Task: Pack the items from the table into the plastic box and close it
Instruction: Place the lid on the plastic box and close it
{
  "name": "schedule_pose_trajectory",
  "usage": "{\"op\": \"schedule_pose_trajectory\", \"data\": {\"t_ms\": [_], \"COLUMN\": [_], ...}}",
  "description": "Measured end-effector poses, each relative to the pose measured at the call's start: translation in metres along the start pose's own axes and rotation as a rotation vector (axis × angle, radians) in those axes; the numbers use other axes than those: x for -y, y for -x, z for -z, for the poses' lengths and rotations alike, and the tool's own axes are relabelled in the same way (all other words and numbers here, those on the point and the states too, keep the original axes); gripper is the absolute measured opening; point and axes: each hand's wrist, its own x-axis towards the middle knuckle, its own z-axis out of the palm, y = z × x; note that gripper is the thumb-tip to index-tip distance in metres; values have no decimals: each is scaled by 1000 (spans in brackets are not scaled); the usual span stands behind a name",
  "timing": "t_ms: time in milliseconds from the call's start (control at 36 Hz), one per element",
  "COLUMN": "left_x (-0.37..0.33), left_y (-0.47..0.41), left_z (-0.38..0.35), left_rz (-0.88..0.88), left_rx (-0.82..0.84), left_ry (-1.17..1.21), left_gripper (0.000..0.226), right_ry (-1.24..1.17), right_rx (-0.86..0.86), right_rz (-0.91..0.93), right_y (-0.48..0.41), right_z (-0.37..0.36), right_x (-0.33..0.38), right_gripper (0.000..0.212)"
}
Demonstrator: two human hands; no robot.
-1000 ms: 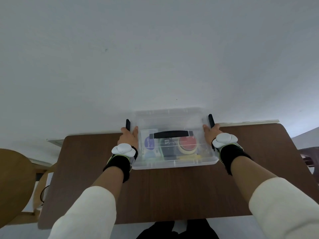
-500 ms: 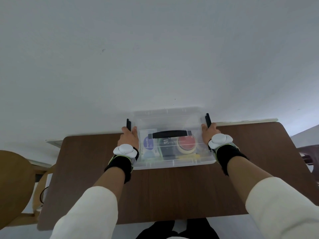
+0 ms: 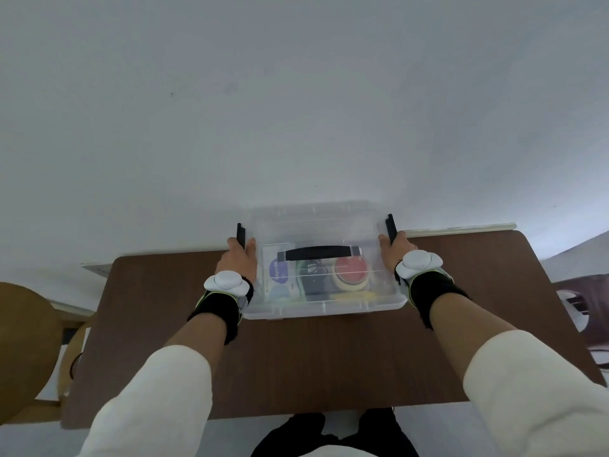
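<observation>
A clear plastic box (image 3: pixel 324 306) with its lid on and a black carry handle (image 3: pixel 318 252) sits at the far middle of the brown table (image 3: pixel 313 357). Through the lid I see a red-topped round item (image 3: pixel 351 268), a white pack with a blue label (image 3: pixel 278 270) and dark items. My left hand (image 3: pixel 239 258) grips the black latch (image 3: pixel 240 234) on the box's left end. My right hand (image 3: pixel 393 250) grips the black latch (image 3: pixel 391 225) on the right end. Both latches stand upright.
The table's far edge meets a white wall. A round wooden chair (image 3: pixel 23 341) stands at the left. A dark piece of furniture (image 3: pixel 583 291) is at the far right. My dark trousers (image 3: pixel 329 433) show below the near table edge.
Both hands have stayed on the side latches. The view has shifted slightly; the box and hands sit a little higher in it.
</observation>
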Motion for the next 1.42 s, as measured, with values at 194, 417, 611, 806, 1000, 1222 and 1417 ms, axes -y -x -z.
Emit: {"op": "schedule_pose_trajectory", "data": {"t_ms": [194,417,611,806,1000,1222,1417], "left_x": [-39,-104,-148,-197,-238,-269,-277], "left_y": [24,60,85,107,122,126,118], "left_z": [-19,-53,-79,-114,-140,-159,-171], "left_rz": [-37,-66,-65,-89,-99,-98,-105], "left_rx": [-3,30,75,92,111,125,98], "left_ry": [9,13,9,-10,-26,-15,-27], "left_gripper": [43,45,45,46,47,46,46], "right_ry": [-32,-38,-39,-51,-73,-105,-110], "right_rx": [-32,-48,-45,-37,-40,-77,-70], "right_rz": [-1,7,-7,-29,-53,-59,-84], "right_y": [-19,-51,-72,-99,-129,-154,-168], "right_z": [25,77,109,143,167,184,191], "right_x": [-42,-102,-144,-195,-233,-249,-248], "right_gripper": [53,52,52,54,57,51,47]}}
